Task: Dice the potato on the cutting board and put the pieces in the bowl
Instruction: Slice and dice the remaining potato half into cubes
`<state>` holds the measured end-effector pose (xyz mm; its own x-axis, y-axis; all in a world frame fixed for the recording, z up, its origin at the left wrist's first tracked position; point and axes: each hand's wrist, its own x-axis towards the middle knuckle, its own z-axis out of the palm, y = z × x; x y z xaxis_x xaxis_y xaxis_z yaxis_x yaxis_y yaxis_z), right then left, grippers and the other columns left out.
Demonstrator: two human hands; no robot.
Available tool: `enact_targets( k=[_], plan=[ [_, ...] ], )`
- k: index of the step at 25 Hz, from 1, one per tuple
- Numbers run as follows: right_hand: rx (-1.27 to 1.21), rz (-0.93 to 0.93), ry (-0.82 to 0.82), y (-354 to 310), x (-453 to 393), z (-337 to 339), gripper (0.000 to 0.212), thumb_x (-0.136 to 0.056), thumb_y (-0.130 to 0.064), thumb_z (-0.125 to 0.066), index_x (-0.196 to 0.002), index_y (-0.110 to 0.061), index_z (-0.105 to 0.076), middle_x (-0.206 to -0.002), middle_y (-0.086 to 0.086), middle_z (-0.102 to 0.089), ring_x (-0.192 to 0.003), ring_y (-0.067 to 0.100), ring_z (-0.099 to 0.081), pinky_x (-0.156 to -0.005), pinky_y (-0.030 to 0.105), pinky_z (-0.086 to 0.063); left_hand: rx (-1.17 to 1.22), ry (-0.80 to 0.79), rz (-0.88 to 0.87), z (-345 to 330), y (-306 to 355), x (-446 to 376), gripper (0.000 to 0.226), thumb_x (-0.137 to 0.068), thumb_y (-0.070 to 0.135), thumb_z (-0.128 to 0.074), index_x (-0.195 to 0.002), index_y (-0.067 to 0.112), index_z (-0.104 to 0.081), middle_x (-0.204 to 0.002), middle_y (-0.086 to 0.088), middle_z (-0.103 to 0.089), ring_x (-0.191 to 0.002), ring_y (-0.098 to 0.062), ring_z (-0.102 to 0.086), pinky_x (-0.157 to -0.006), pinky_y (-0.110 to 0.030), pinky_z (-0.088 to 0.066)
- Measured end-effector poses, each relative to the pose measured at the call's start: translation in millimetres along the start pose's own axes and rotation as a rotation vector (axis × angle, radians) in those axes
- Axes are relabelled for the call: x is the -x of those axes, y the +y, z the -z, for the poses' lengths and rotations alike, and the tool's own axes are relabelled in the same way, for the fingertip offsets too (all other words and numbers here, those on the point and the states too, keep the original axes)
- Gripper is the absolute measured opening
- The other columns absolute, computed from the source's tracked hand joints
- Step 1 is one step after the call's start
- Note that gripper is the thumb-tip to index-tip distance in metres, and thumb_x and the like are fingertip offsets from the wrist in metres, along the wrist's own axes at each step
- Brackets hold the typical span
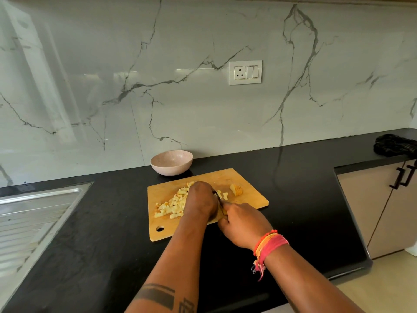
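Both forearms reach from the near edge to the wooden cutting board [248, 195] on the black counter [90, 245]. Pale diced potato [172, 205] with bits of reddish skin lies heaped at the board's left; the left hand [200, 199] curls over potato beside it, its grip hidden. Next, the right hand [242, 224] grips a knife [217, 196], an uncut potato chunk [236, 190] lies farther right, and the pink bowl [172, 162] stands behind the board.

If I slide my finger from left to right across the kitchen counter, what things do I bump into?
Steel sink drainboard → pile of pale diced potato pieces → uncut potato chunk → dark crumpled cloth.
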<state>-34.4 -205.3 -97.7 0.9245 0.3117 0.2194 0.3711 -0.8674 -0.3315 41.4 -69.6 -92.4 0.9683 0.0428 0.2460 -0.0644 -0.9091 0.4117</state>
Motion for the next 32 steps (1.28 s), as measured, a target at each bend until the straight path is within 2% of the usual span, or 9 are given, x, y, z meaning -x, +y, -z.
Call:
enact_targets(
  k=[3, 8, 12, 17, 21, 24, 27, 32],
  plan=[
    [0.004, -0.02, 0.006, 1, 23, 0, 0.048, -0.1, -0.031, -0.046, -0.148, -0.028, -0.049, -0.068, -0.008, -0.057, -0.056, 0.008, -0.054, -0.046, 0.02, -0.033, -0.02, 0.018, -0.016, -2, -2, -2, 0.026, -0.099, 0.018, -0.063, -0.123, 0.016, -0.073, -0.128, -0.002, -0.068, -0.117, -0.018, -0.062, -0.1, -0.027, -0.049],
    [-0.042, -0.065, 0.083, -1, 21, 2, 0.056, -0.1, -0.034, -0.044, -0.156, -0.03, -0.042, -0.071, -0.006, -0.06, -0.057, 0.01, -0.056, -0.047, 0.022, -0.035, -0.019, -0.012, -0.004, 1, -5, -5, 0.029, -0.096, 0.012, -0.066, -0.125, 0.016, -0.072, -0.13, -0.003, -0.064, -0.118, -0.019, -0.06, -0.103, -0.029, -0.049],
    [-0.045, -0.019, 0.05, -7, 5, 4, 0.048, -0.102, -0.033, -0.045, -0.149, -0.024, -0.048, -0.075, -0.006, -0.06, -0.061, 0.009, -0.057, -0.049, 0.021, -0.038, -0.042, 0.007, 0.007, 1, -6, -5, 0.025, -0.095, 0.014, -0.065, -0.118, 0.013, -0.073, -0.12, -0.004, -0.067, -0.111, -0.018, -0.06, -0.101, -0.03, -0.052],
    [-0.085, -0.025, -0.004, -3, -9, 2, 0.032, -0.102, -0.031, -0.047, -0.128, -0.02, -0.061, -0.079, -0.008, -0.058, -0.07, 0.01, -0.058, -0.056, 0.024, -0.041, -0.034, 0.038, 0.015, 1, -4, -2, 0.021, -0.097, 0.016, -0.062, -0.112, 0.015, -0.075, -0.115, -0.003, -0.068, -0.103, -0.015, -0.062, -0.095, -0.028, -0.054],
    [-0.127, -0.042, -0.015, -6, -17, -1, 0.031, -0.103, -0.031, -0.048, -0.127, -0.018, -0.062, -0.093, 0.0, -0.067, -0.081, 0.017, -0.062, -0.067, 0.029, -0.05, 0.001, 0.045, 0.001, 1, -3, 0, 0.023, -0.101, 0.02, -0.057, -0.112, 0.015, -0.076, -0.113, -0.003, -0.07, -0.106, -0.017, -0.062, -0.098, -0.028, -0.052],
    [-0.111, -0.039, -0.021, -6, -9, -2, 0.03, -0.102, -0.032, -0.048, -0.127, -0.021, -0.062, -0.085, -0.004, -0.064, -0.073, 0.014, -0.061, -0.056, 0.024, -0.04, -0.004, 0.059, 0.014, 0, -2, 1, 0.021, -0.099, 0.02, -0.059, -0.109, 0.014, -0.077, -0.112, -0.003, -0.071, -0.104, -0.017, -0.063, -0.097, -0.029, -0.053],
    [-0.123, -0.044, -0.031, -2, 8, 0, 0.032, -0.1, -0.031, -0.048, -0.129, -0.024, -0.061, -0.076, -0.005, -0.062, -0.063, 0.012, -0.06, -0.05, 0.022, -0.037, -0.019, 0.085, 0.033, -2, -1, 3, 0.019, -0.098, 0.018, -0.06, -0.108, 0.012, -0.075, -0.113, -0.006, -0.068, -0.101, -0.017, -0.062, -0.093, -0.027, -0.054],
    [-0.164, -0.081, 0.038, 2, 26, 4, 0.051, -0.1, -0.033, -0.047, -0.151, -0.033, -0.048, -0.071, -0.006, -0.063, -0.054, 0.011, -0.056, -0.046, 0.02, -0.038, 0.02, 0.16, -0.016, -3, 3, 9, 0.027, -0.105, 0.014, -0.045, -0.119, 0.006, -0.066, -0.123, -0.011, -0.062, -0.111, -0.02, -0.059, -0.096, -0.024, -0.048]
  ],
)
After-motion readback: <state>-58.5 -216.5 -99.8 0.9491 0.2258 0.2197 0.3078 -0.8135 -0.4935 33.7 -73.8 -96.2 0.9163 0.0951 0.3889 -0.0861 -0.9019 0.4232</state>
